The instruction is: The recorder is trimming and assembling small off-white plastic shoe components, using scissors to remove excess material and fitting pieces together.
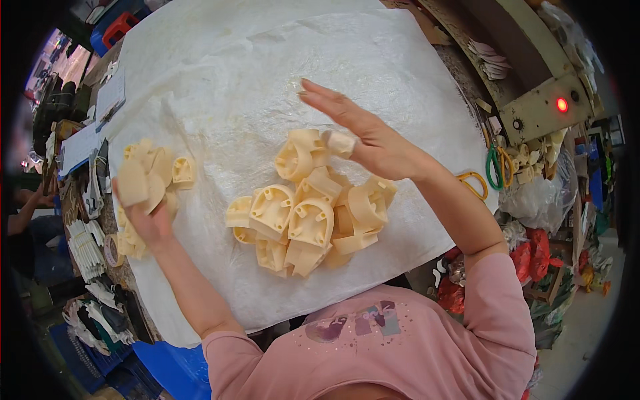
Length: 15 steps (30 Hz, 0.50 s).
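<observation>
My left hand point(149, 220) is at the left edge of the white sheet, with its fingers around a smooth cream plastic part point(135, 184). More cream parts lie behind and below that hand, so where its piece ends is hard to make out. My right hand point(380, 143) is over the middle of the sheet, fingers stretched out and apart, gripping nothing. A white wrap point(339, 144) covers its thumb tip, close beside a rounded cream part point(297, 155); I cannot tell whether they touch. Below is a heap of hollow cream plastic housings point(311, 223) with pegs inside.
The white sheet point(320, 60) covers the table. Green-handled scissors point(493, 167) and yellow handles point(475, 183) lie at the right edge. A machine with a lit red lamp point(562, 105) stands at far right. A tape roll point(114, 251) and clipboard point(111, 95) are at left.
</observation>
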Motion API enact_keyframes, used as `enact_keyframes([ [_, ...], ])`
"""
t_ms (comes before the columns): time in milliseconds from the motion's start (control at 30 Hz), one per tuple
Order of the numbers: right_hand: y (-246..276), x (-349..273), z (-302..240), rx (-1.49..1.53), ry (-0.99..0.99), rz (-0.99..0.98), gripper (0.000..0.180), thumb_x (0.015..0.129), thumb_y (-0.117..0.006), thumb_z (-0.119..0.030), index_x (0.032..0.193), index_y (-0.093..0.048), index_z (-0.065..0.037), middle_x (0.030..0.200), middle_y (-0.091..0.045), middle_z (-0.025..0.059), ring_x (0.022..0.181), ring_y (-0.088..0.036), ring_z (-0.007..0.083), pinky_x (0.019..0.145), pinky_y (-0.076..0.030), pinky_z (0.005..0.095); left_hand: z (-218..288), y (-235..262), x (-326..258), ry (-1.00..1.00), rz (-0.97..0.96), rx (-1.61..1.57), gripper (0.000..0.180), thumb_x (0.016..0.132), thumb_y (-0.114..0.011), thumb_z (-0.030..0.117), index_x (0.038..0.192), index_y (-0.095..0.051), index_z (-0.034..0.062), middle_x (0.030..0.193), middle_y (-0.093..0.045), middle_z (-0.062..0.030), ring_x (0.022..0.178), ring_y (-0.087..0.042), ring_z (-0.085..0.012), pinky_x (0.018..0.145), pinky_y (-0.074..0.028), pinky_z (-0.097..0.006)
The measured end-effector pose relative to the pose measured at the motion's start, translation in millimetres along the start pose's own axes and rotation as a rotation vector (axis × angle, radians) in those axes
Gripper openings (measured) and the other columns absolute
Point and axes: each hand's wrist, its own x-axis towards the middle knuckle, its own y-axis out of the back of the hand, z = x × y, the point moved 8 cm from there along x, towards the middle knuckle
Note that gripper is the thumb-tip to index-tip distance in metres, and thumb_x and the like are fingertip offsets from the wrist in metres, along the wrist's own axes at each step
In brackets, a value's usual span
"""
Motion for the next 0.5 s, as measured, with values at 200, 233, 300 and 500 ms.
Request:
enact_keyframes([
  [200, 36.3, -47.4, 6.6, 0.082, -0.164, 0.196, 0.048, 0.093, -0.051, -0.027, 0.139, -0.04, -0.015, 0.134, -0.042, 0.0112, 0.119, -0.045, 0.024, 0.096, -0.039, 0.0353, 64.1, 21.1, -16.1, -0.09, -0.192, -0.115, 0.043, 0.09, -0.058, 0.029, 0.13, -0.048, 0.0188, 0.132, -0.048, -0.0152, 0.118, -0.05, -0.0299, 0.098, -0.043, -0.046],
  [233, 37.2, -57.2, 7.0, 0.09, -0.165, 0.196, 0.048, 0.093, -0.051, -0.027, 0.139, -0.04, -0.015, 0.134, -0.042, 0.0112, 0.119, -0.045, 0.024, 0.096, -0.039, 0.0353, 71.6, 11.2, -32.6, -0.088, -0.192, -0.108, 0.043, 0.09, -0.058, 0.029, 0.13, -0.048, 0.0188, 0.132, -0.048, -0.0152, 0.118, -0.05, -0.0299, 0.098, -0.043, -0.046],
  [300, 42.7, -75.7, 8.2, 0.058, -0.168, 0.26, 0.048, 0.092, -0.052, -0.024, 0.138, -0.042, -0.014, 0.132, -0.044, 0.0091, 0.112, -0.049, 0.021, 0.09, -0.041, 0.0333, 60.8, -14.9, -80.5, 0.049, 0.029, 0.125, 0.037, 0.088, -0.059, 0.022, 0.123, -0.056, 0.0131, 0.127, -0.05, -0.0165, 0.117, -0.049, -0.0313, 0.099, -0.04, -0.042],
  [500, 7.3, -103.8, -1.0, -0.065, -0.158, 0.236, 0.046, 0.091, -0.05, -0.023, 0.135, -0.045, -0.013, 0.126, -0.05, 0.0114, 0.113, -0.047, 0.0244, 0.095, -0.036, 0.0363, 22.9, -114.7, -198.3, -0.412, -0.768, 0.953, 0.038, 0.084, -0.062, 0.041, 0.106, -0.068, 0.0109, 0.126, -0.049, -0.0172, 0.113, -0.044, -0.0344, 0.096, -0.036, -0.045],
])
